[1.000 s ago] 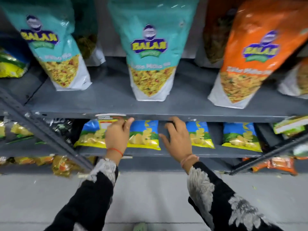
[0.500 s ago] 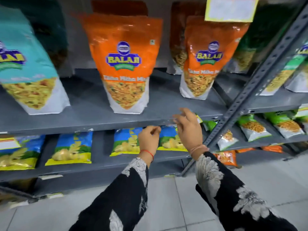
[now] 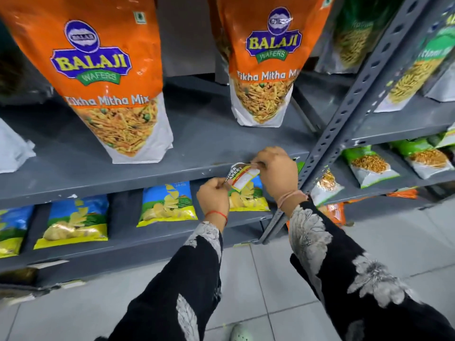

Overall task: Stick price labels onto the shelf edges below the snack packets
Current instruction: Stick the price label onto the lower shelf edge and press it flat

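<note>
Grey metal shop shelving over pale floor tiles. Price label point(image 3: 242, 177), white with red and yellow border, is held tilted in the air just in front of the shelf edge point(image 3: 147, 177), below the right orange snack packet point(image 3: 267, 60). Left hand point(image 3: 213, 198) pinches its lower-left end between thumb and fingertips; right hand point(image 3: 278, 169) pinches the upper-right end, remaining fingers curled in. Another orange packet point(image 3: 103, 77) stands further left. Blue-yellow chip packets point(image 3: 168, 204) lie on the shelf underneath. Perforated upright post point(image 3: 344, 119) just right of the hands.
</note>
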Tool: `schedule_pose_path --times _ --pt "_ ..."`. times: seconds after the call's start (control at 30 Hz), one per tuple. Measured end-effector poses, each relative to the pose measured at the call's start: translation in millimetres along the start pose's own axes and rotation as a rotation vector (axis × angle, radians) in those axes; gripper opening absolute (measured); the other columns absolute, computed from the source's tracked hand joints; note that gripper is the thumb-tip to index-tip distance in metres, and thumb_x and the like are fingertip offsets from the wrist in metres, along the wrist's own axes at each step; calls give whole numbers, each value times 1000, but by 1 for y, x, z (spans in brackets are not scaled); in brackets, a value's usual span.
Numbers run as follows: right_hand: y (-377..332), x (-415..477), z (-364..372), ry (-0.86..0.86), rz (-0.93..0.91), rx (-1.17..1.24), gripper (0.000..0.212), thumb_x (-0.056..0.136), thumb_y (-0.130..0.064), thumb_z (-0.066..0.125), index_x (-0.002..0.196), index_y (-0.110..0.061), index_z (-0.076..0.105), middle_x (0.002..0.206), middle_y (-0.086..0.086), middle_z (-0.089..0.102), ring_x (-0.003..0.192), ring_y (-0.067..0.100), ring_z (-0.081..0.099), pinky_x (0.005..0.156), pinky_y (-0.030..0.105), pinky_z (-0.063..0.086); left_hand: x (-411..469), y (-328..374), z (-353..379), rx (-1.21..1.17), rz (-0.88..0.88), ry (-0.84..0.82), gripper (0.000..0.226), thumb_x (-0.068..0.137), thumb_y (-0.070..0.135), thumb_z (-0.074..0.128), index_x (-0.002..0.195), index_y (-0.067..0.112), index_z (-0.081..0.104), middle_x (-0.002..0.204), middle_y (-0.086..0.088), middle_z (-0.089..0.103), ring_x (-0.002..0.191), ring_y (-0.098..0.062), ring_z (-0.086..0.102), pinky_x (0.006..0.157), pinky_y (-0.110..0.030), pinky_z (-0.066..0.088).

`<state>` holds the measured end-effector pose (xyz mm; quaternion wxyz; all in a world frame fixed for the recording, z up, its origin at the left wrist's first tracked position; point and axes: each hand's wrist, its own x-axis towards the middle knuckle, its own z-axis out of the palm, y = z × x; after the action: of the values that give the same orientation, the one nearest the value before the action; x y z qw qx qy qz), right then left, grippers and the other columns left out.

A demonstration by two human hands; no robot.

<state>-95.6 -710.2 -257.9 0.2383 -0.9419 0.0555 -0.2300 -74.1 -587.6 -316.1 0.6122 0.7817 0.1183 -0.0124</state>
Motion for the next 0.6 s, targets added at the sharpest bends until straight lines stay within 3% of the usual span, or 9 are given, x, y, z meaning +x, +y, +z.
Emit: schedule_pose_path --times 0.1,0.17,0.27,0.4,0.5,0.6 --pt "-1 -27 9 87 3 22 20 57 15 68 60 -4 61 60 17 63 66 30 58 45 30 41 -8 -2 -6 115 156 -19 5 77 6 65 77 3 69 77 -22 72 65 -21 55 58 -27 39" --pt "7 -43 16 118 72 100 21 57 19 66 62 -1 62 63 19 64 69 28 55 55 31 37 -13 -8 -13 153 214 -18 6 77 3 64 77 2 69 79 -21 73 68 -21 58 62 -25 41" --pt "14 -54 19 112 192 237 17 64 18 66 66 1 65 69 21 67 72 32 59 63 25 38 -22 -15 -23 179 287 -48 6 76 1 64 76 2 70 78 -20 73 67 -21 58 56 -5 36" --pt "9 -35 18 117 345 406 9 70 6 70 75 -1 69 78 20 69 72 21 57 71 21 42 -15 -1 -26 140 338 -11 5 76 5 66 78 3 70 80 -18 73 68 -17 57 59 5 34" --pt "10 -21 18 76 372 373 7 72 1 70 77 -2 70 81 20 71 72 22 57 73 28 46 -4 14 -27 143 369 21 6 76 6 67 79 2 70 81 -20 73 69 -17 57 59 5 33" --pt "8 -17 20 45 364 351 3 73 1 70 75 -2 69 79 20 71 72 28 60 71 29 47 -2 17 -29 171 374 42 8 75 8 67 79 0 70 81 -22 72 69 -23 59 59 -13 35"
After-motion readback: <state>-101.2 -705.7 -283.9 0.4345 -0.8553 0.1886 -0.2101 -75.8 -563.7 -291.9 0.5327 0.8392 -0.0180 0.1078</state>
